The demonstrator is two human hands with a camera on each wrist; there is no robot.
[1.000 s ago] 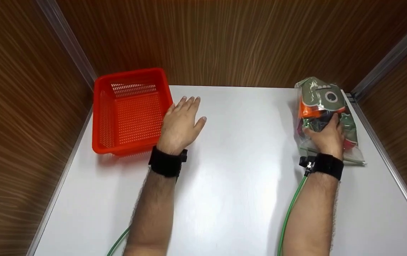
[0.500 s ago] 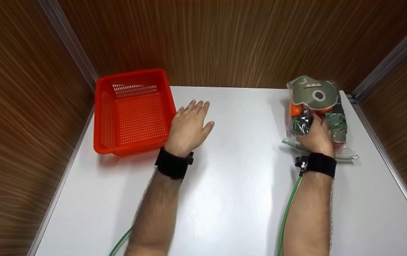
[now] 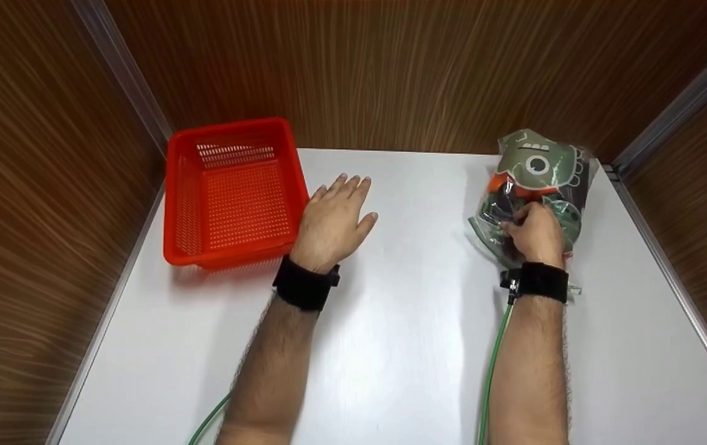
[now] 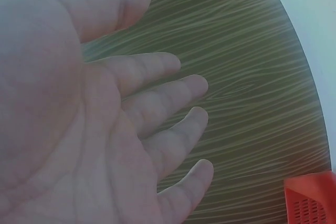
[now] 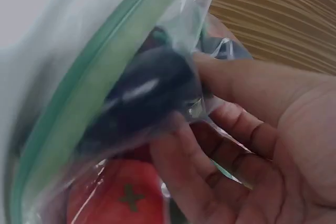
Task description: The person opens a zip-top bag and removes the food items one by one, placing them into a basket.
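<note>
At the right of the head view, my right hand point(image 3: 537, 235) grips a clear zip bag point(image 3: 483, 238). Through its film show a grey-green piece with a cartoon eye and teeth point(image 3: 536, 164), orange bits and a dark rounded object point(image 3: 505, 201). In the right wrist view, thumb and fingers pinch the film around that dark object point(image 5: 152, 82), and a red piece with a small green cross point(image 5: 128, 198) lies below. My left hand point(image 3: 333, 225) is held palm down with straight fingers, holding nothing, just right of a red plastic basket point(image 3: 228, 254).
The perforated basket stands upright at the back left of the white table point(image 3: 415, 296). Wood-grain panels point(image 3: 390, 74) close off the back and both sides. A green cable point(image 3: 495, 364) runs from the right wristband along the forearm.
My right hand has drawn the bag leftward, and its zip edge now bends up at the left. The fingers have bunched around the dark object. My left hand has shifted slightly right.
</note>
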